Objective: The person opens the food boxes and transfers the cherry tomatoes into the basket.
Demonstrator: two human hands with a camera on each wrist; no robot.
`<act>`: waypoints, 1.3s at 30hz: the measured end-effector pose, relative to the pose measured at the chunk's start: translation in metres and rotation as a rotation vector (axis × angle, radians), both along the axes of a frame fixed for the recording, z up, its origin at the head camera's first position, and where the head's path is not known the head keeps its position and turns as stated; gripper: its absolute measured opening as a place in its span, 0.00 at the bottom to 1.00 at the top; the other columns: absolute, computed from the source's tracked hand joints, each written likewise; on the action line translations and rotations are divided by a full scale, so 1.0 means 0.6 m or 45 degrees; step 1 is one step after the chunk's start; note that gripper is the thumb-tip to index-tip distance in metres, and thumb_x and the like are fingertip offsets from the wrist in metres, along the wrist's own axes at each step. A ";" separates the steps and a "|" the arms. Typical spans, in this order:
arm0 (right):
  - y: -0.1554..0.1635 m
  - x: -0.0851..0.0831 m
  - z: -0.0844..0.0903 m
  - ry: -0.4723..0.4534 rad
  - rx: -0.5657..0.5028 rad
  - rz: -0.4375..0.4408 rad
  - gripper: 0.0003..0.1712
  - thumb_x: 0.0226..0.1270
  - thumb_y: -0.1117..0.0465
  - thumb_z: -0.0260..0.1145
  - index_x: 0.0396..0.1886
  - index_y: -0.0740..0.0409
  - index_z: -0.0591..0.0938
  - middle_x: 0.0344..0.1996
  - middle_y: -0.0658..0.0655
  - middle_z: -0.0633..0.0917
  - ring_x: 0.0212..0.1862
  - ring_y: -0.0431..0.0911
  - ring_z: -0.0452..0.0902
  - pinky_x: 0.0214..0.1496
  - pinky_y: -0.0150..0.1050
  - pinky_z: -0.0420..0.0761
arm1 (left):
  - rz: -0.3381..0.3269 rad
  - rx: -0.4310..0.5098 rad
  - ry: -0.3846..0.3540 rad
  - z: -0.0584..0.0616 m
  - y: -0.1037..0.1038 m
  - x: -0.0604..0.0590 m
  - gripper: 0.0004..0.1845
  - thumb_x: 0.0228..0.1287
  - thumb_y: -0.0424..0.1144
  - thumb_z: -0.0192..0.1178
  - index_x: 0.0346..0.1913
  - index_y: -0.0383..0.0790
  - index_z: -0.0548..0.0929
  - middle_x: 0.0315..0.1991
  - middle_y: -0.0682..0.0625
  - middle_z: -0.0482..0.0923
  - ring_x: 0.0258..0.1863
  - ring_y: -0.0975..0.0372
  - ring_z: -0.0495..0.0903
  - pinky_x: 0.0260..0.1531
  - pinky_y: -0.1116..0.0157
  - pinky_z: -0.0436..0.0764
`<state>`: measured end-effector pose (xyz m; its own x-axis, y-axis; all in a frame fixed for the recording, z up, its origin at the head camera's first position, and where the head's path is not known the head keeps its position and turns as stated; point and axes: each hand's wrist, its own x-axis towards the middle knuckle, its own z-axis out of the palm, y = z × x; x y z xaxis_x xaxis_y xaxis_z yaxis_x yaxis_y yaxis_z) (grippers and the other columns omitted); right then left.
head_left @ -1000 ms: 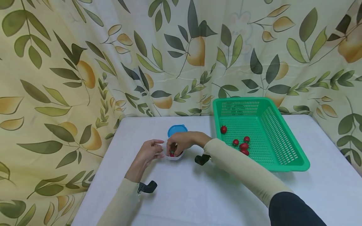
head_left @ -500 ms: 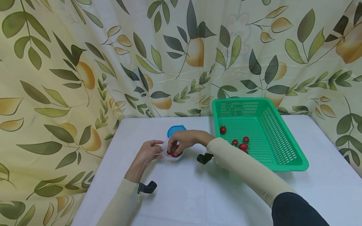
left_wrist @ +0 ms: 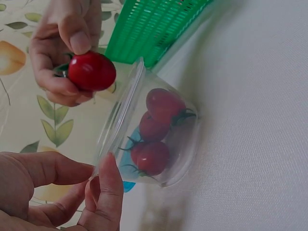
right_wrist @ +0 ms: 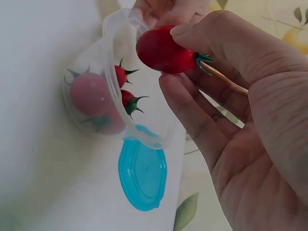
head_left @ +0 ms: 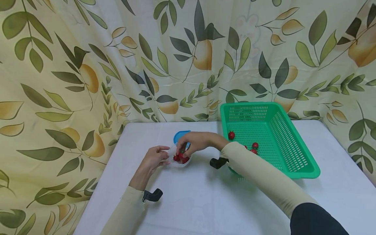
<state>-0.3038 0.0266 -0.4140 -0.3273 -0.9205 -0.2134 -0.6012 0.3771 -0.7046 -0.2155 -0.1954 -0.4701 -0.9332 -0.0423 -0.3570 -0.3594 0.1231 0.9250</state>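
A clear plastic cup [head_left: 181, 161] lies tilted on the white table with three cherry tomatoes [left_wrist: 156, 132] inside. My left hand [head_left: 154, 158] pinches the cup's rim [left_wrist: 122, 120] between thumb and fingers [left_wrist: 109, 169]. Just above the rim, my right hand [head_left: 192, 143] pinches another cherry tomato [left_wrist: 91, 71] between thumb and fingertips. In the right wrist view that tomato [right_wrist: 163, 50] hangs at the cup's mouth [right_wrist: 113, 91], its green stem toward my palm [right_wrist: 240, 120].
A blue lid [head_left: 179, 135] lies flat behind the cup, also in the right wrist view [right_wrist: 143, 175]. A green slotted basket [head_left: 293, 171] stands at the right with several tomatoes [head_left: 255, 145] inside. A leaf-print curtain [head_left: 88, 65] hangs behind the table.
My right hand has risen and drifted right from over the cup, uncovering the tomatoes inside. The left hand and the cup have stayed where they were.
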 end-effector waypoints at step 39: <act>0.132 0.012 0.078 -0.166 -0.280 -0.151 0.15 0.64 0.64 0.72 0.51 0.48 0.87 0.52 0.53 0.82 0.56 0.51 0.78 0.59 0.43 0.85 | 0.012 -0.002 0.013 0.000 0.003 0.002 0.21 0.67 0.24 0.57 0.62 0.31 0.79 0.41 0.42 0.74 0.39 0.52 0.78 0.37 0.64 0.90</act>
